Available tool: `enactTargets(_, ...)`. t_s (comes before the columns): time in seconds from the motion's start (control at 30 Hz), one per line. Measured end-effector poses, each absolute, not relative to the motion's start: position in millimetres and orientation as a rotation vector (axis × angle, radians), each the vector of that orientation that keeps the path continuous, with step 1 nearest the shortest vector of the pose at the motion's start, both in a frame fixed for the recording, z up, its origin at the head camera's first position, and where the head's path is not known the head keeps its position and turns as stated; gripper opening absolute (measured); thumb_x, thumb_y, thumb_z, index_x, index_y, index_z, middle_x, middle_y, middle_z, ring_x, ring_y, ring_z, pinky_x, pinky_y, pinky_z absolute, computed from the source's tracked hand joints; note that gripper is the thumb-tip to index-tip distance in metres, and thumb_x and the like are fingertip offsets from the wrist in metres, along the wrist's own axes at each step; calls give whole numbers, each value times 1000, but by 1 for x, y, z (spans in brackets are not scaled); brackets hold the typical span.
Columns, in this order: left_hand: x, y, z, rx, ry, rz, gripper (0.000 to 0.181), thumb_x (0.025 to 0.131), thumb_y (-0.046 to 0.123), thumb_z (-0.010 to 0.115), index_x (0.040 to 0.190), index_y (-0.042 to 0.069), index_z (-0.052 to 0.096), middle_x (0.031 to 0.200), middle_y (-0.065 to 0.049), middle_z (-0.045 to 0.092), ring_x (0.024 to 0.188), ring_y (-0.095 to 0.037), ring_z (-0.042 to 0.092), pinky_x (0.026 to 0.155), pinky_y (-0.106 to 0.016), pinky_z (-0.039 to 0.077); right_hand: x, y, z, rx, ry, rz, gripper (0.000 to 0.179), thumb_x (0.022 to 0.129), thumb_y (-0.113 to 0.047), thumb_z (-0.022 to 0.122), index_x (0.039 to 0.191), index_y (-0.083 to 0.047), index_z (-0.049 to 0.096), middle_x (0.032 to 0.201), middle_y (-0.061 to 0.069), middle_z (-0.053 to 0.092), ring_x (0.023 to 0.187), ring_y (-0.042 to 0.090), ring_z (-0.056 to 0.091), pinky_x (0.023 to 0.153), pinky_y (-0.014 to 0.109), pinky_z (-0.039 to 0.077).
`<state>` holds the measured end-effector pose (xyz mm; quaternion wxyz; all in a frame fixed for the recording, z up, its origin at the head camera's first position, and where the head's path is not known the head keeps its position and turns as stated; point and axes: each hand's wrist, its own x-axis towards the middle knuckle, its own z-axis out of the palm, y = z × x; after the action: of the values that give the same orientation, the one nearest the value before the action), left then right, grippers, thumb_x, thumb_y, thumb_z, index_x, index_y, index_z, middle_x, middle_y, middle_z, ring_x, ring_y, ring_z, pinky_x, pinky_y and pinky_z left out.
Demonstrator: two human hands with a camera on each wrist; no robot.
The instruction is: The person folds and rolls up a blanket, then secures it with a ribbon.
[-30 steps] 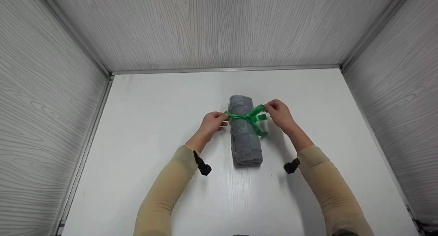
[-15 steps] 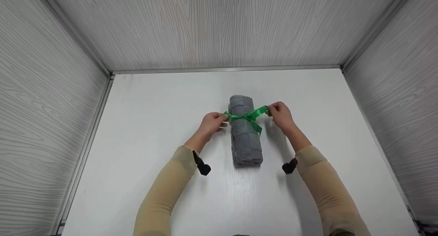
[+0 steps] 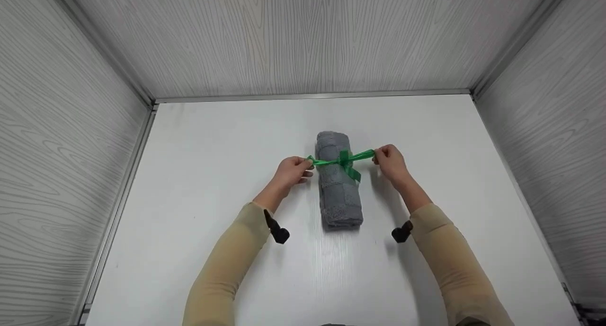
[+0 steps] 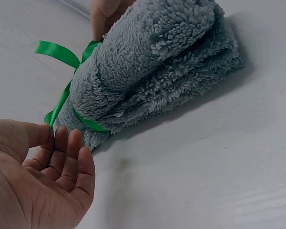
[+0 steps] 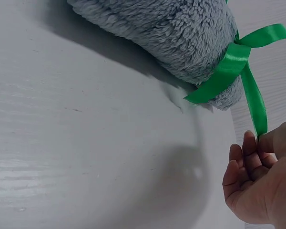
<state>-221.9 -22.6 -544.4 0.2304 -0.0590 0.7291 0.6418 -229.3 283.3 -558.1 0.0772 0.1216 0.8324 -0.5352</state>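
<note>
A fluffy grey rolled towel (image 3: 338,198) lies lengthwise on the white table, a green ribbon (image 3: 351,172) tied round its middle. My left hand (image 3: 289,171) pinches a loop of the ribbon at the towel's left side, between thumb and index finger; its other fingers are loosely bent in the left wrist view. On the opposite side my right hand (image 3: 391,164) pinches the other loop, drawn out taut. Loose ribbon tails (image 5: 226,69) hang over the towel in the right wrist view. Under the towel the ribbon is hidden.
The white tabletop (image 3: 213,174) is bounded by grey wood-grain panels at the back (image 3: 303,42), left (image 3: 61,155) and right (image 3: 554,127). Metal strips run along its edges. Small black devices (image 3: 279,233) are worn at both sleeve cuffs.
My right hand has moved slightly right and toward me, drawing its loop longer and narrower. The tails have shifted and the knot looks tighter. My left hand has barely moved, a little left.
</note>
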Motion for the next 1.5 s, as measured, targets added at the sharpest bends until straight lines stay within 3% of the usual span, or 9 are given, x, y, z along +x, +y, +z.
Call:
enactTargets(0.37,-223,-24,-546,-163,2005,1774,34,107,26,58,124,-2,65,129,-23,64,100,-22,68,97,-47,53,-229,288,-563,394,2471,-1624,27,110,-25,44,119,0,50,107,14,58,96,27,53,73,29,44)
enactTargets(0.6,-222,-22,-545,-177,1953,1905,28,106,23,60,123,2,66,128,-25,63,106,-29,68,100,-50,52,-228,285,-563,352,2367,-1840,33,110,-26,49,125,3,53,113,16,62,102,21,61,82,29,52)
enactTargets(0.77,-221,-15,-542,-181,1885,2007,27,105,18,61,126,2,67,122,-21,66,112,-35,66,100,-50,52,-230,279,-558,344,2128,-2111,34,109,-23,53,128,5,52,111,13,63,99,18,65,88,32,54)
enactTargets(0.93,-218,-6,-537,-184,1826,2072,29,104,17,63,129,2,66,114,-14,69,119,-42,61,99,-48,53,-230,271,-554,362,1822,-2334,33,107,-19,57,131,3,51,107,10,63,93,19,63,85,33,54)
enactTargets(1.2,-215,0,-536,-108,1777,2129,41,101,28,69,136,10,62,116,-10,67,109,-31,65,101,-49,51,-232,266,-552,348,1627,-2457,39,106,-21,60,136,1,50,108,8,63,93,18,61,86,32,54)
enactTargets(1.5,-215,3,-535,-127,1809,2227,24,101,16,69,117,0,63,105,-14,69,100,-30,68,101,-55,50,-232,262,-549,265,1552,-2510,36,105,-12,60,136,1,48,101,7,65,89,18,63,89,35,53)
